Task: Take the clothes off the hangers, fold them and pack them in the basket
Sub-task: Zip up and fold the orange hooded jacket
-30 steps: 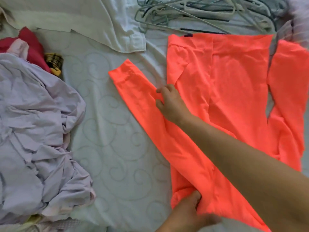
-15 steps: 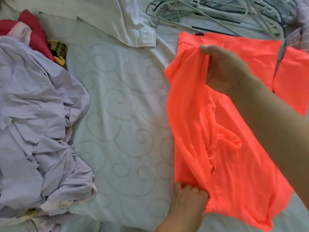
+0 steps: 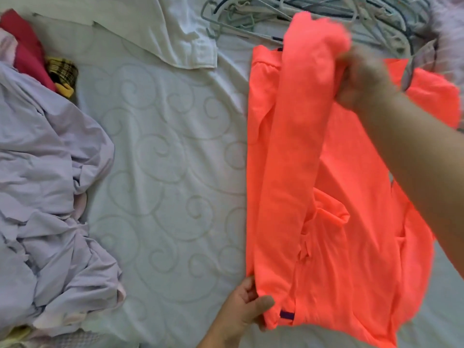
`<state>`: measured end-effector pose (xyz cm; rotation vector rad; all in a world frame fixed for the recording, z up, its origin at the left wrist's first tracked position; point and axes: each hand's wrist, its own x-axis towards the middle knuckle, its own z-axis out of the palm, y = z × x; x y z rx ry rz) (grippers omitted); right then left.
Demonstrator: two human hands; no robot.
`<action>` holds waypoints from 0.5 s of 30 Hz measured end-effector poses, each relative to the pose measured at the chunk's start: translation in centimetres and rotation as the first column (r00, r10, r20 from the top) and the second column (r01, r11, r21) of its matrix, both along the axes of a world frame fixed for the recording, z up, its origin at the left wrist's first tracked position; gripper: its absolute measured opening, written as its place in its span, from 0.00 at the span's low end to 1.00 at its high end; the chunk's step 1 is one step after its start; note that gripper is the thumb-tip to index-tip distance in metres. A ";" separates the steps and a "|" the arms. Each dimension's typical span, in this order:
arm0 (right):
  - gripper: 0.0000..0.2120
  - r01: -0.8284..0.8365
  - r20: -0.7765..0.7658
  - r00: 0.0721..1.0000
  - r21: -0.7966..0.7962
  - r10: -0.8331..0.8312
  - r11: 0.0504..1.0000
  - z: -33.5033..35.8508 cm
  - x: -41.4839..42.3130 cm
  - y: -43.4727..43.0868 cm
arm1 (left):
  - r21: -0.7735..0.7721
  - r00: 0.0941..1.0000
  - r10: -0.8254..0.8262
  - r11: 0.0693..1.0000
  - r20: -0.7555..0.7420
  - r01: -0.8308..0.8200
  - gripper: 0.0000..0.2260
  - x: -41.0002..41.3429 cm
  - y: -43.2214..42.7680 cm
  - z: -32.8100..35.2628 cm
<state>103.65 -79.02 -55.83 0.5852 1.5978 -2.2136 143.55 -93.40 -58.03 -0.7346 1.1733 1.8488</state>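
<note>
Neon-orange long-sleeved top (image 3: 351, 197) on white quilted bed (image 3: 163, 172). Left hand (image 3: 241, 312) pinches near hem corner; right hand (image 3: 361, 79), blurred, grips folded sleeve at far end.

Taking the long-sleeved top (image 3: 339, 197) spread on the bed (image 3: 165, 172) as the mark: a heap of hangers (image 3: 313, 13) lies just behind its far edge, a crumpled pile of clothes (image 3: 50, 184) sits well off to its left, and a flat garment (image 3: 150, 28) lies behind and left. The left hand (image 3: 241, 312) is at its near left corner, the right hand (image 3: 364, 79) over its far part.
</note>
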 end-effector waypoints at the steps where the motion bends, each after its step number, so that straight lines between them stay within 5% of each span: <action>1: 0.06 -0.055 0.139 0.990 0.112 0.039 0.992 -0.7 0.3 0.1 | -0.003 1.000 0.023 1.000 0.021 -0.023 0.44 0.1 0.1 -0.2; 4: 0.02 -0.091 0.315 0.949 0.230 0.014 0.969 -2.6 1.6 0.0 | -0.089 0.997 0.058 0.995 0.050 -0.053 0.44 0.4 0.6 -0.3; 8: 0.06 -0.060 0.113 0.993 0.226 0.035 0.972 -2.0 0.2 -0.8 | -0.331 0.994 -0.084 0.942 -0.075 0.054 0.18 0.9 1.3 0.2; 10: 0.10 -0.075 0.002 0.997 0.226 0.076 0.971 -1.5 -0.6 -1.5 | -0.275 0.998 -0.064 0.960 -0.025 0.055 0.12 1.0 1.6 0.6; 15: 0.12 -0.203 0.093 0.979 0.359 0.181 0.911 -1.8 0.0 -1.0 | -0.133 0.996 -0.063 0.989 0.069 0.071 0.25 1.3 0.7 0.7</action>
